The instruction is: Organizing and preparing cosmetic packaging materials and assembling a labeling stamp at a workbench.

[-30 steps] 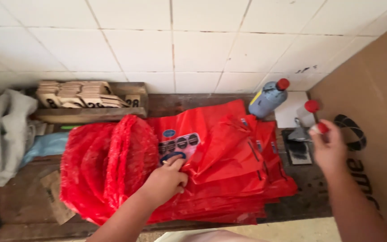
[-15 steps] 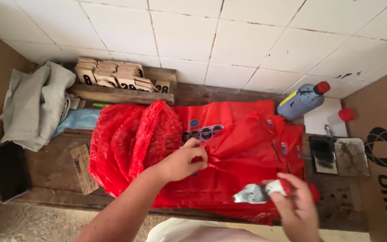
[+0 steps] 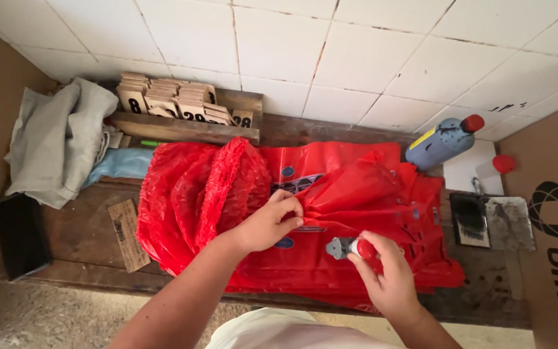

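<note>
Red plastic bags (image 3: pixel 356 194): lying in a thick stack across the middle of the wooden surface (image 3: pixel 79 232), printed side up, with a bunched fan of them turned over at the left.
Left hand (image 3: pixel 269 223): I am pinching a fold of the top bag between closed fingers, near the blue printed marks, keeping it gathered.
Right hand (image 3: pixel 389 278): I am gripping a small stamp with a red knob (image 3: pixel 350 247), fingers closed round it, its metal head pointing left just above the bag.
Progress: I am judging the stamp as poised and not yet pressed down; whether the flipped bags at the left are already marked, I cannot tell.
Ink side: a dark ink pad (image 3: pixel 467 220) and a stained tray (image 3: pixel 510 223) are sitting at the right, beside a blue bottle with a red cap (image 3: pixel 440 142) and a loose red cap (image 3: pixel 504 163).
Behind: a wooden rack of numbered tags (image 3: pixel 182 106) is standing against the tiled wall.
Left edge: a grey cloth (image 3: pixel 59 139), a pale blue bag (image 3: pixel 121 163), a black flat object (image 3: pixel 20 236) and a cardboard scrap (image 3: pixel 129 234) are lying well apart from my hands.
In the way: nothing is blocking the stamp; only loose wrinkles of the bag are rising near it.
</note>
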